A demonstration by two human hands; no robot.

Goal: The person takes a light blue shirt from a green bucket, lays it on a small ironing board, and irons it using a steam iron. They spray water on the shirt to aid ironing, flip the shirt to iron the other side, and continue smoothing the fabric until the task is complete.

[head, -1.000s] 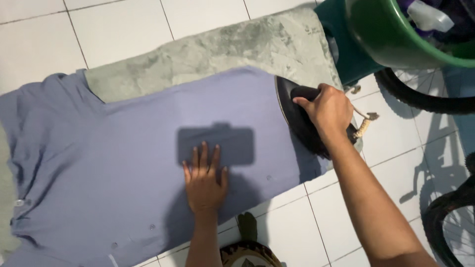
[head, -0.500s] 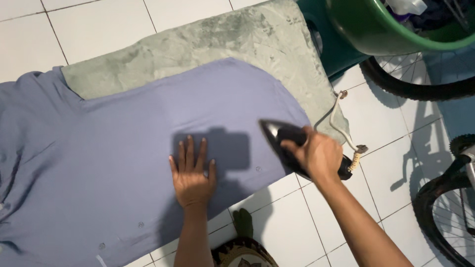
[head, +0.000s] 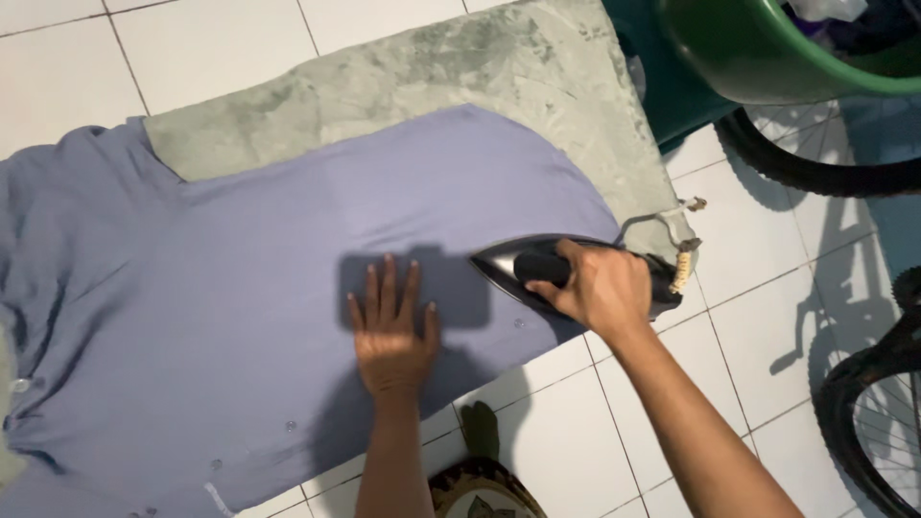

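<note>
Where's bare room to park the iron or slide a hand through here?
Free: the white floor tiles above the grey mat, and the tiles between the right hand and the bicycle wheel. Crowded: the right end, where the iron, its cord and the green tub bunch up. The left hand presses the purple shirt.

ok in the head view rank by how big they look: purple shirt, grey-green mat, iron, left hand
1. purple shirt
2. grey-green mat, partly covered by the shirt
3. iron and left hand look about alike; the right hand hides part of the iron.
</note>
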